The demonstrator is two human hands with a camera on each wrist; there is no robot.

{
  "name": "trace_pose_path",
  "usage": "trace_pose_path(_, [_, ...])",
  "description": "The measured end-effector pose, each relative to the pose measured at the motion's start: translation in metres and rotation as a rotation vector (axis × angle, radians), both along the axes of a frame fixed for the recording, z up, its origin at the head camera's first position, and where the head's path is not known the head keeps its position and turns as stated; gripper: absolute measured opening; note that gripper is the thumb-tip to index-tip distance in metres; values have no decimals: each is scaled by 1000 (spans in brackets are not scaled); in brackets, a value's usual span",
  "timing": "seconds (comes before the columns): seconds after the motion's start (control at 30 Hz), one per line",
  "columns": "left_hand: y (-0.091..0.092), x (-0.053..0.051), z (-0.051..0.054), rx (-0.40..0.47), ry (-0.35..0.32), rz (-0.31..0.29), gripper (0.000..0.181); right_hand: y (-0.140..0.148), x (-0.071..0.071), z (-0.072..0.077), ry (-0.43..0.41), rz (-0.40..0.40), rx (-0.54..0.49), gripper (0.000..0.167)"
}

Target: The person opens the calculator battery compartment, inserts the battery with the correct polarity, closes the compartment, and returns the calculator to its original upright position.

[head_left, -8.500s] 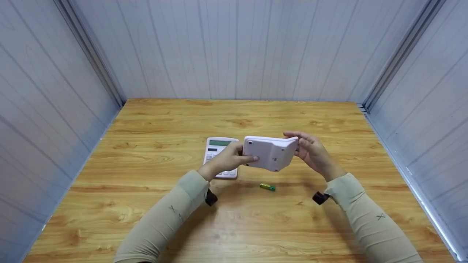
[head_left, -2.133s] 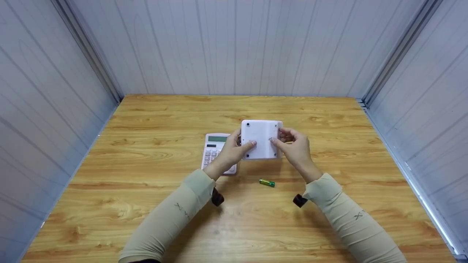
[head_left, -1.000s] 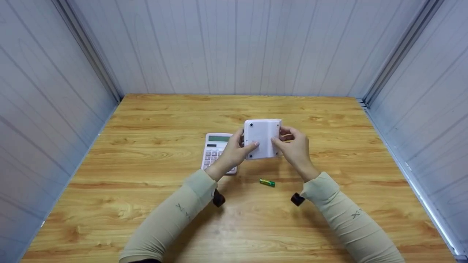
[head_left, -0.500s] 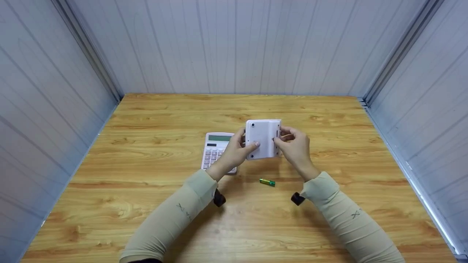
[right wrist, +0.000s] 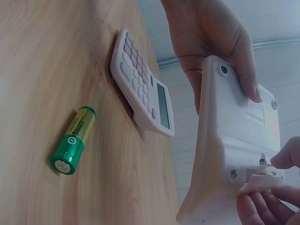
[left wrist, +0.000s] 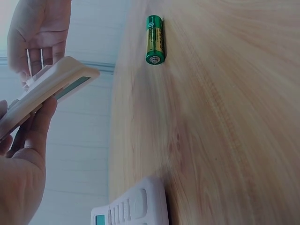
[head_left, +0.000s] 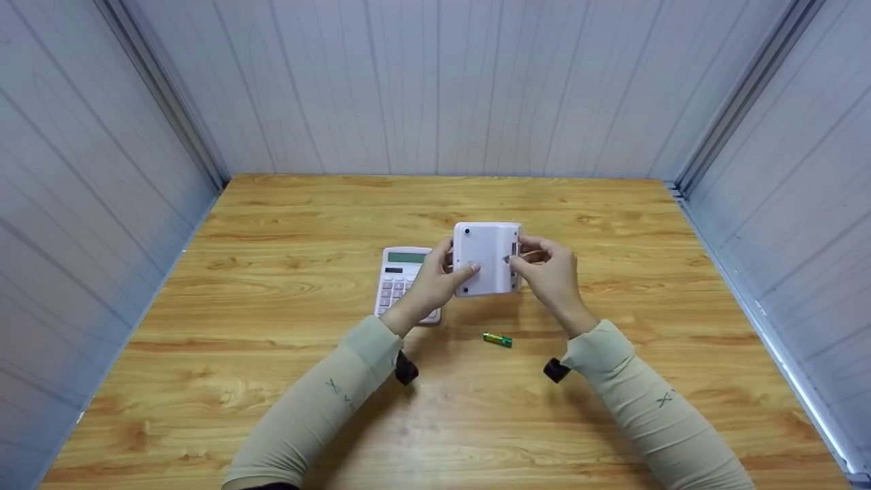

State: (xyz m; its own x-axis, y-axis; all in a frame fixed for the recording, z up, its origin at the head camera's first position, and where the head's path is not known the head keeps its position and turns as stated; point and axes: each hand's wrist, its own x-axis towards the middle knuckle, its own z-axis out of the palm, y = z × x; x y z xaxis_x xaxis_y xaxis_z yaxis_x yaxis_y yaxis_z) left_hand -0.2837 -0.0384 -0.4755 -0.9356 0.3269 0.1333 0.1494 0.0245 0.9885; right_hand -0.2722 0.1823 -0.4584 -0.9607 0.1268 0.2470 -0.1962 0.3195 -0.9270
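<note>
A white calculator is held up off the table with its back and screw holes facing me. My left hand grips one side, thumb across the back and fingers beneath. At the opposite end, my right hand pinches the small white battery cover between thumb and fingers. In the right wrist view that cover stands tilted out from the calculator's back, with an opening beside it. How far the opening reaches behind the cover is hidden. Below the hands, a green and gold battery lies on the table.
A second calculator lies face up on the wooden table, partly behind my left forearm in the head view. Panelled walls enclose the table at the back and both sides.
Earlier the calculator was tilted, my right hand at its far edge; then its back turned towards me. Over the last second the battery cover has lifted, revealing a dark gap.
</note>
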Motion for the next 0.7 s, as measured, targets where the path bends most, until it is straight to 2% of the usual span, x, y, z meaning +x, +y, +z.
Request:
trace_pose_path(0.23, [-2, -2, -2, 44, -45, -10, 57, 2, 0, 0, -9, 17, -23, 34])
trace_pose_path(0.7, [-4, -2, -1, 33, -61, 3, 55, 4, -1, -2, 25, 34, -32, 33])
